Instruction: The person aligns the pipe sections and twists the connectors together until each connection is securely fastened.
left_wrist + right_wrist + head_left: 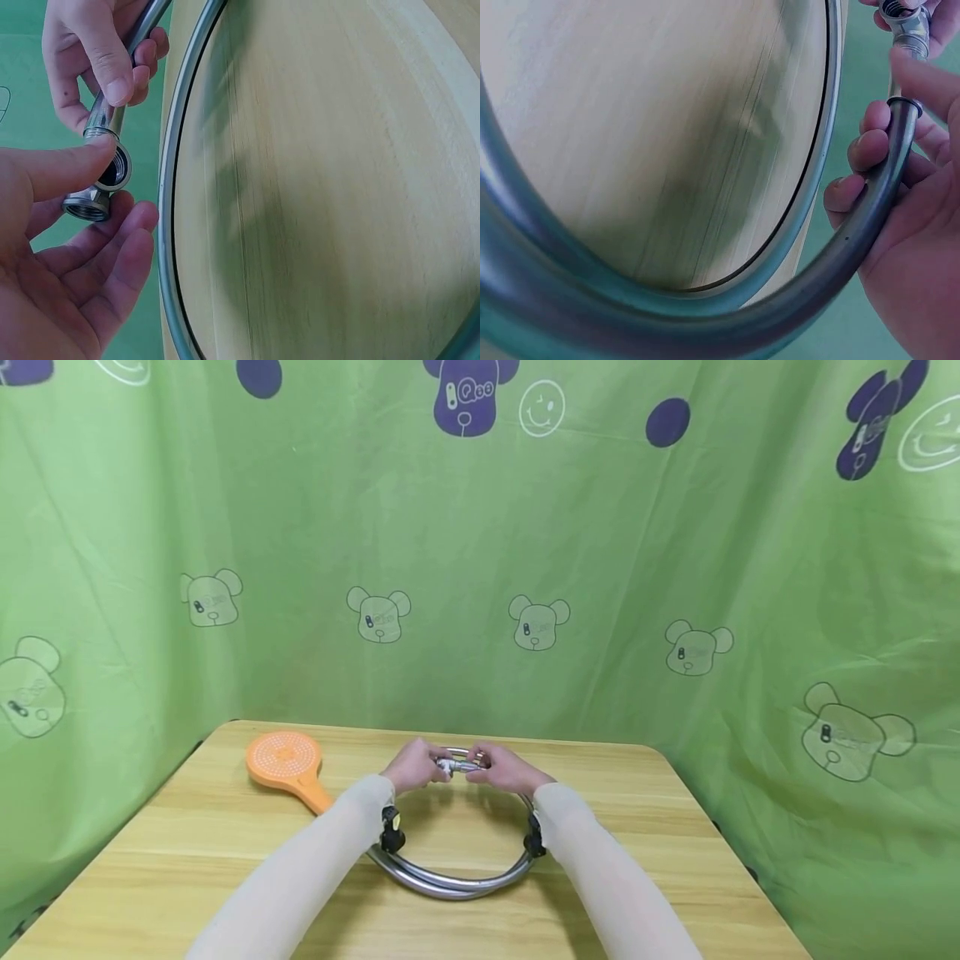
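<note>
My left hand [412, 766] pinches a small chrome tee fitting [88, 204] between thumb and fingers; its threaded openings show in the left wrist view. The right hand [507, 770] holds the end of a silver shower hose [877, 199], fingers curled round it just behind its metal end nut [103, 118]. Hose end and fitting meet in line between the two hands. The rest of the hose loops in a ring on the table, below and in front of the hands. An orange shower head [285, 758] lies to the left, its handle partly hidden behind the left forearm.
The wooden table [645, 860] has its far edge just beyond the hands. A green curtain [465, 535] with bear prints hangs behind and along both sides. Black wrist cameras [392, 831] sit close to the hose ring.
</note>
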